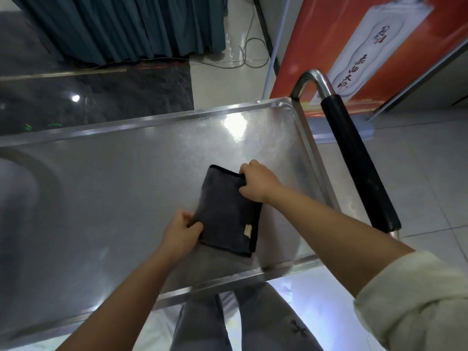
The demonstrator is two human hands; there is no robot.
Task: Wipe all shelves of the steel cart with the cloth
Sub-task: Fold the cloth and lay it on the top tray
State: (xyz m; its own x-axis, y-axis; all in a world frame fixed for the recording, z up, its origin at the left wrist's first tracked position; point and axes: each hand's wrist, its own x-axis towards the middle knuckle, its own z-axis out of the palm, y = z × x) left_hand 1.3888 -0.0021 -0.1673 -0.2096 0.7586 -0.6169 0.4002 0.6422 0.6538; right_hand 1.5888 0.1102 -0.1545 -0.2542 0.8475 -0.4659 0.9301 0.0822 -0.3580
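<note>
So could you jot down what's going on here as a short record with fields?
activity: handling a folded cloth on the cart's top shelf
cloth: dark, folded, lying flat on the shelf
left hand: grips the cloth's near left corner
right hand: grips the cloth's far right edge
top shelf: shiny steel with a raised rim
cart handle: black grip, at the right end
lower shelves: not visible

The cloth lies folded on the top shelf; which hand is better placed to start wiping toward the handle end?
Probably the right hand: it grips the cloth at the edge nearer the black handle. The left hand pinches the opposite corner.
</note>
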